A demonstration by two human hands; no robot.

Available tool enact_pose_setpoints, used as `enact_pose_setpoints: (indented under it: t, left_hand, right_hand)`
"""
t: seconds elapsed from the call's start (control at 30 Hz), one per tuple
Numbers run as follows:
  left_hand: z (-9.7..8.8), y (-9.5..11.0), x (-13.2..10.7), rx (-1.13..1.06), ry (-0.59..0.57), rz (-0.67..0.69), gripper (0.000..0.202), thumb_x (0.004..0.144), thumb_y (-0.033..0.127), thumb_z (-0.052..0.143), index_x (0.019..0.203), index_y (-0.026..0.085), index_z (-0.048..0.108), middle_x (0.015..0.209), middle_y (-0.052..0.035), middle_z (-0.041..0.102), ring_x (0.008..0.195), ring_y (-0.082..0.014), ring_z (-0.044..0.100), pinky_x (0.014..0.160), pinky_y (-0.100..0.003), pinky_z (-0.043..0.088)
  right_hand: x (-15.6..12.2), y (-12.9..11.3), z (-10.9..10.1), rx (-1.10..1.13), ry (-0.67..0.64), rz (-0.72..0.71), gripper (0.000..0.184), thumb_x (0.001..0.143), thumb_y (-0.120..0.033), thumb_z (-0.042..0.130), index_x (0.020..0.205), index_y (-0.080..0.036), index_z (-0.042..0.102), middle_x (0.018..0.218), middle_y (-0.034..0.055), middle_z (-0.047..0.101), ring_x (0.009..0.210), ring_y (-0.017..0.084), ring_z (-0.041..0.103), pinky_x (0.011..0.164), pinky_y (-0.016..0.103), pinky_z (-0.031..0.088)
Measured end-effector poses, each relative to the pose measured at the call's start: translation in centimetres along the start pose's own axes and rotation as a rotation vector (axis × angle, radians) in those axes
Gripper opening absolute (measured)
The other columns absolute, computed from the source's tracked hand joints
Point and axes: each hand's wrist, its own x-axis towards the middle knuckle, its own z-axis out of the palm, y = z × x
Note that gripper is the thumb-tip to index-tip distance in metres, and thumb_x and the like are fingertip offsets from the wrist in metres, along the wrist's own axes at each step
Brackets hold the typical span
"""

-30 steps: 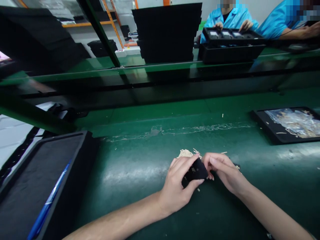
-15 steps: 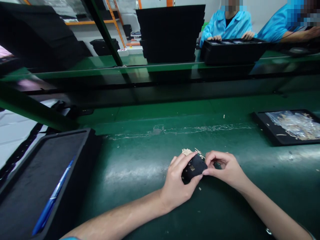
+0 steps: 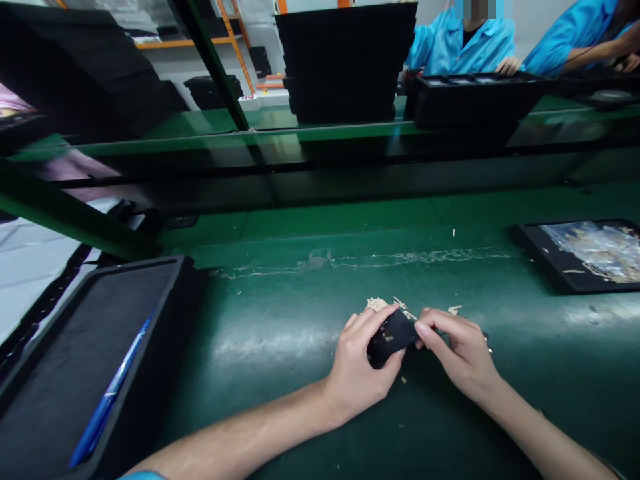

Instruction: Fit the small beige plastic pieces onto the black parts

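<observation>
My left hand (image 3: 357,370) grips a small black part (image 3: 393,336) between thumb and fingers, just above the green table mat (image 3: 280,320). My right hand (image 3: 457,353) is pinched with its fingertips against the part's right end; what it pinches is too small to make out. A little heap of pale slivers (image 3: 377,304) lies on the mat right behind the part, with a few more scattered by my right hand.
A black tray (image 3: 100,347) with a blue pen (image 3: 107,400) sits at the left. Another black tray (image 3: 560,263) with a clear bag of pale scraps is at the right. Beyond a raised green rail, stacked black trays (image 3: 345,60) stand, and two people in blue coats work.
The hands stay at the same spot on the mat. My right fingers have closed in again onto the part's right end, after lifting slightly half a second ago.
</observation>
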Motion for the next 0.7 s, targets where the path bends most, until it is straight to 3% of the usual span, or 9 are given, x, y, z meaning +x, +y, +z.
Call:
enact_pose_setpoints:
  t: [0.07, 0.17, 0.27, 0.33, 0.43, 0.53, 0.7]
  left_hand:
    - [-0.12, 0.00, 0.08, -0.065, 0.001, -0.024, 0.046, 0.076, 0.017, 0.059, 0.121, 0.020, 0.049, 0.114, -0.0079, 0.059, 0.105, -0.0218, 0.053, 0.093, -0.039, 0.041]
    - [-0.34, -0.10, 0.14, -0.260, -0.072, -0.074, 0.049, 0.079, 0.024, 0.060, 0.126, 0.019, 0.045, 0.117, -0.0091, 0.057, 0.105, -0.0210, 0.053, 0.092, -0.035, 0.042]
    - [-0.41, -0.34, -0.02, -0.512, -0.228, -0.137, 0.048, 0.084, 0.036, 0.052, 0.127, 0.015, 0.044, 0.101, -0.0102, 0.061, 0.080, -0.0158, 0.059, 0.070, -0.027, 0.047]
    - [-0.36, -0.50, -0.17, -0.627, -0.310, -0.218, 0.040, 0.089, 0.042, 0.041, 0.108, 0.010, 0.055, 0.079, -0.0079, 0.061, 0.055, -0.0094, 0.051, 0.052, -0.022, 0.039]
    - [-0.28, -0.58, -0.19, -0.710, -0.361, -0.368, 0.046, 0.093, 0.044, 0.031, 0.078, 0.008, 0.055, 0.063, -0.0065, 0.059, 0.040, -0.0055, 0.041, 0.042, -0.020, 0.027]
    - [-0.28, -0.47, 0.00, -0.749, -0.359, -0.434, 0.042, 0.092, 0.044, 0.034, 0.078, 0.010, 0.052, 0.061, -0.0067, 0.060, 0.038, -0.0059, 0.042, 0.040, -0.020, 0.024]
    - [-0.36, -0.37, 0.16, -0.686, -0.347, -0.417, 0.042, 0.091, 0.046, 0.035, 0.076, 0.010, 0.051, 0.059, -0.0051, 0.059, 0.038, -0.0057, 0.042, 0.041, -0.019, 0.029]
  right_hand:
    - [-0.10, 0.02, 0.03, 0.037, 0.024, 0.015, 0.028, 0.091, -0.026, 0.042, 0.066, -0.019, 0.053, 0.060, 0.0002, 0.054, 0.055, 0.012, 0.051, 0.055, 0.025, 0.038]
    - [-0.31, 0.06, 0.25, 0.119, 0.132, 0.048, 0.013, 0.090, -0.027, 0.046, 0.094, -0.020, 0.056, 0.072, 0.0022, 0.059, 0.063, 0.014, 0.055, 0.058, 0.025, 0.043]
    - [-0.31, 0.00, 0.39, 0.098, 0.235, 0.043, 0.024, 0.087, -0.027, 0.052, 0.109, -0.021, 0.052, 0.086, 0.0052, 0.059, 0.070, 0.015, 0.055, 0.060, 0.026, 0.044]
    - [-0.13, -0.09, 0.34, 0.034, 0.208, 0.035, 0.018, 0.086, -0.026, 0.054, 0.102, -0.021, 0.057, 0.087, 0.0055, 0.058, 0.069, 0.015, 0.054, 0.059, 0.026, 0.043]
    - [0.18, -0.29, 0.18, -0.018, 0.085, 0.059, 0.014, 0.087, -0.027, 0.052, 0.080, -0.020, 0.061, 0.078, 0.0043, 0.058, 0.067, 0.016, 0.053, 0.059, 0.027, 0.041]
    - [0.25, -0.50, 0.10, 0.002, 0.020, 0.085, 0.024, 0.090, -0.028, 0.047, 0.070, -0.019, 0.058, 0.069, 0.0030, 0.057, 0.064, 0.016, 0.053, 0.060, 0.028, 0.039]
    - [0.02, -0.74, 0.23, 0.065, -0.018, 0.072, 0.027, 0.090, -0.029, 0.045, 0.068, -0.018, 0.056, 0.066, 0.0021, 0.056, 0.061, 0.015, 0.051, 0.059, 0.027, 0.039]
